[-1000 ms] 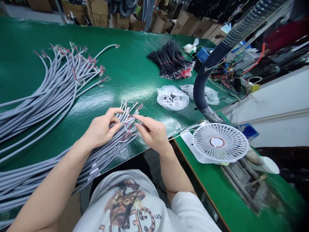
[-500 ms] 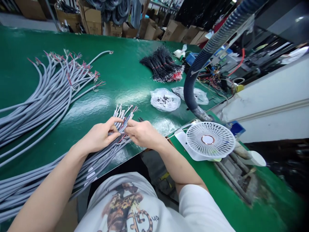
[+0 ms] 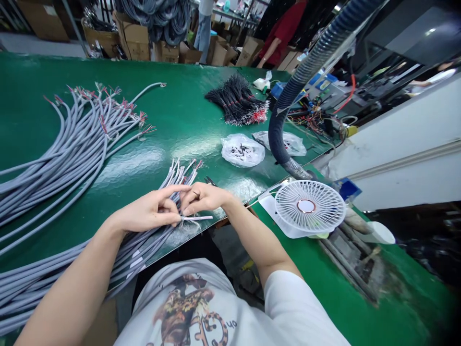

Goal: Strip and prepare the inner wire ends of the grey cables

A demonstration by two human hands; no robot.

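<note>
My left hand [image 3: 153, 207] pinches the stripped end of one grey cable; from its fingertips a pale wire end [image 3: 201, 218] sticks out to the right, with a thin loose strand below it. My right hand [image 3: 203, 198] is closed right beside it, its fingertips touching the left ones; what it holds, if anything, is hidden. A small dark bit shows at its fingers, too small to name. Under both hands lies a bundle of grey cables [image 3: 151, 240] with stripped ends. Behind the right hand, a dark-tipped tool [image 3: 210, 181] is partly covered.
A second grey cable bundle [image 3: 72, 144] lies at the left. Farther back are black wires [image 3: 236, 101] and a plastic bag of small tubes [image 3: 243, 150]. A black hose [image 3: 284, 110] arches down near a white fan [image 3: 309, 206]. A person in red [image 3: 288, 29] stands beyond the table.
The left fingertips have moved slightly down and now hold a cable end pointing right. My right hand has turned and curled closer to the left. A person in red has come into view.
</note>
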